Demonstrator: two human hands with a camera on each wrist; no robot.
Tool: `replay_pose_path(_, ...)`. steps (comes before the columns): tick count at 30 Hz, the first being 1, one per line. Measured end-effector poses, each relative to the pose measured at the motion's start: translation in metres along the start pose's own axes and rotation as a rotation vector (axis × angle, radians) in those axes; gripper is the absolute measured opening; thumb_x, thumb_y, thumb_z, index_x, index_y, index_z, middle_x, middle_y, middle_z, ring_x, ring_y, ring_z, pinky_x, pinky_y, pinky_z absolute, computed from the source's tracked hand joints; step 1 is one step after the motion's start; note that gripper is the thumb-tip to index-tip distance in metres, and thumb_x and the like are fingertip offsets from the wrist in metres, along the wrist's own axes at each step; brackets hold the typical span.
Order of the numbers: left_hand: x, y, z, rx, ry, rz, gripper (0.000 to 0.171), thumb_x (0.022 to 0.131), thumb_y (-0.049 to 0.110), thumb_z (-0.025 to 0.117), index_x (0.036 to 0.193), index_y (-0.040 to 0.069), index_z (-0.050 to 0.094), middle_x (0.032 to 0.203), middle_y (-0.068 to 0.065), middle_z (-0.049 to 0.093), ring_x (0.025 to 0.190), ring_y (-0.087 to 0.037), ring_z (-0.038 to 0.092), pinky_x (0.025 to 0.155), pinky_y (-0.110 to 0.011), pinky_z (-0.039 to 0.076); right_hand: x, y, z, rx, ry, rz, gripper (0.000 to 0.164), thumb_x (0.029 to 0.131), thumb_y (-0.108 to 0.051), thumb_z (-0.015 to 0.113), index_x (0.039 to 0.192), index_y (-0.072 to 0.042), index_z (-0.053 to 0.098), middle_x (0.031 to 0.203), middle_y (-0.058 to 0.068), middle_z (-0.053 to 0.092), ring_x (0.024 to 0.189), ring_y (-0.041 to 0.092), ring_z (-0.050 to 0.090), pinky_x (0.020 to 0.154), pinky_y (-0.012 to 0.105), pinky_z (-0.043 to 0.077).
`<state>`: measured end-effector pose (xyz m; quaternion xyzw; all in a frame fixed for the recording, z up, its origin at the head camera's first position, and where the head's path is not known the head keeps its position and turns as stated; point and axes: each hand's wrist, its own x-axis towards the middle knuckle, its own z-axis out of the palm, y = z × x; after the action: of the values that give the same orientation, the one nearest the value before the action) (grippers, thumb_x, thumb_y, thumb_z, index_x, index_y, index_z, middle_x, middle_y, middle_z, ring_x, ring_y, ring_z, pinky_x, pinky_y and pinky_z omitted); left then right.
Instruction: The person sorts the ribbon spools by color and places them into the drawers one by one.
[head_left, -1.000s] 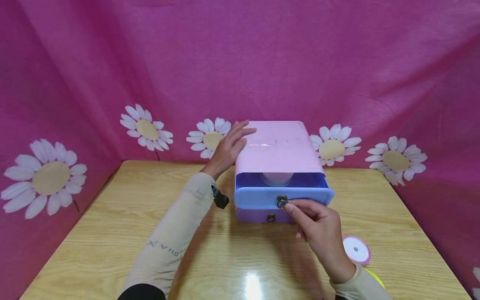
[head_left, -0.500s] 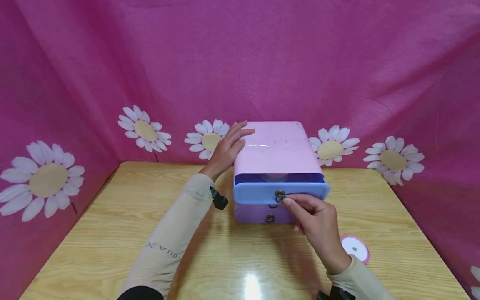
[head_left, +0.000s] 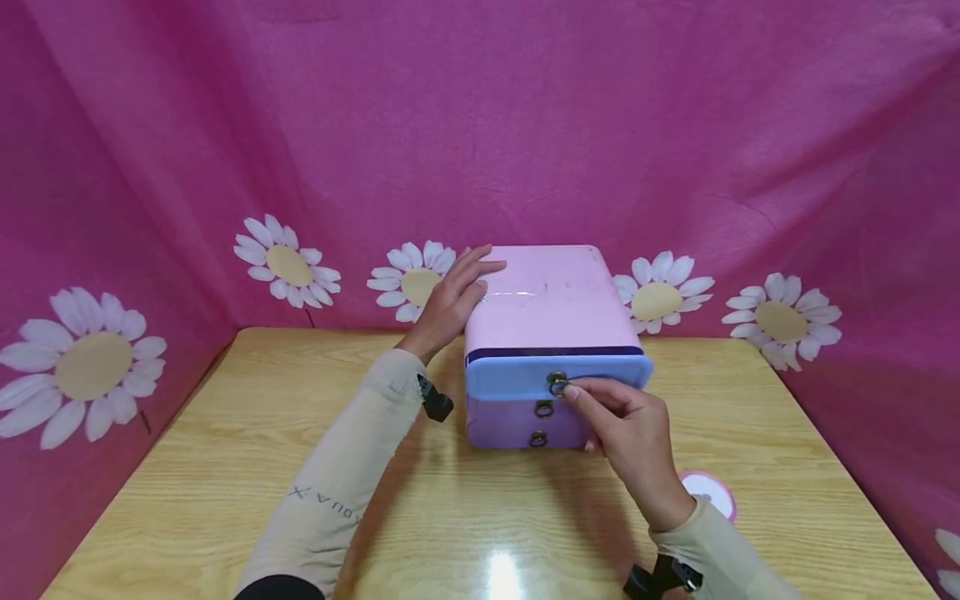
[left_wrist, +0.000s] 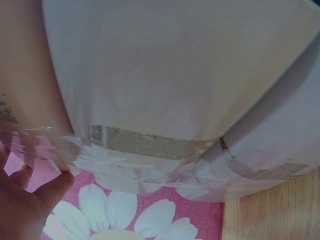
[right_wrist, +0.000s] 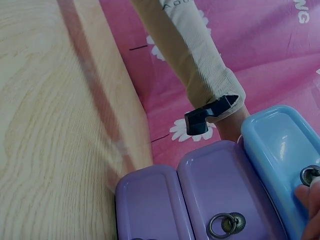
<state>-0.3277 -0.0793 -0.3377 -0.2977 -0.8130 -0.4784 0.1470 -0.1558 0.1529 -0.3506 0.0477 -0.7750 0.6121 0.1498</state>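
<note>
A small drawer cabinet with a pink top [head_left: 551, 300] stands on the table. Its blue top drawer [head_left: 510, 379] juts slightly forward, with a thin dark gap above its front. Below it are two purple drawers [right_wrist: 215, 180], each with a ring pull. My right hand [head_left: 626, 433] pinches the ring pull [head_left: 557, 382] of the blue drawer between thumb and fingers. My left hand [head_left: 450, 304] rests with extended fingers on the cabinet's upper left edge. Clear tape [left_wrist: 135, 167] runs across the cabinet's side in the left wrist view.
Right of the cabinet, a white disc with a pink rim [head_left: 708, 492] lies on the wooden table [head_left: 300, 417], partly behind my right forearm. A magenta cloth [head_left: 525, 125] with printed daisies hangs behind and at both sides.
The blue drawer has slid back into the cabinet, pushed by my right hand on its ring. The pink round thing inside has gone from view. My left hand stays on the cabinet.
</note>
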Motion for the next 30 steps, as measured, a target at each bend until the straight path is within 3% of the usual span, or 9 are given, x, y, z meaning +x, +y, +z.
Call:
replay_pose_path(6,0.000,0.002,-0.001,-0.010,-0.008,-0.011,0.039,0.099,0.028,0.041,0.135,0.024,0.056,0.155,0.010,0.030,0.148,-0.021,0.008,0.117,-0.047,0.006,0.001,-0.015,0.003,-0.017,0.003,0.013,0.013,0.085,-0.013,0.074,0.093,-0.002,0.075,0.075,0.003,0.072,0.042,0.013,0.051,0.042,0.028,0.048)
replay_pose_path(11,0.004,0.004,-0.002,-0.007,-0.019,-0.013,0.040,0.099,0.030,0.041,0.136,0.027,0.055,0.155,0.013,0.028,0.148,-0.018,0.007,0.117,-0.050,0.006,0.010,-0.002,0.001,-0.002,-0.005,0.033,0.020,0.085,-0.023,0.075,0.098,-0.007,0.075,0.082,0.011,0.072,0.045,0.013,0.053,0.043,0.027,0.049)
replay_pose_path(19,0.006,0.005,-0.004,-0.012,-0.009,-0.010,0.039,0.100,0.026,0.041,0.135,0.023,0.056,0.155,0.010,0.030,0.148,-0.021,0.008,0.117,-0.047,0.006,0.020,0.015,0.001,0.006,-0.008,-0.018,0.027,0.083,-0.034,0.075,0.098,-0.012,0.076,0.083,0.016,0.071,0.044,0.017,0.054,0.042,0.028,0.047)
replay_pose_path(25,0.004,0.003,-0.003,-0.029,-0.003,-0.003,0.039,0.100,0.025,0.041,0.135,0.022,0.057,0.155,0.008,0.030,0.148,-0.022,0.008,0.117,-0.046,0.006,0.021,0.014,0.002,0.030,-0.010,-0.010,0.025,0.084,-0.031,0.075,0.097,-0.010,0.075,0.083,0.018,0.070,0.043,0.017,0.053,0.041,0.028,0.046)
replay_pose_path(30,0.001,0.002,-0.001,-0.036,-0.008,-0.021,0.039,0.100,0.026,0.041,0.135,0.023,0.057,0.155,0.009,0.031,0.148,-0.021,0.008,0.117,-0.048,0.006,0.015,-0.004,0.005,0.032,0.003,0.014,0.018,0.085,-0.018,0.074,0.096,-0.004,0.075,0.083,0.021,0.070,0.042,0.015,0.052,0.041,0.031,0.048)
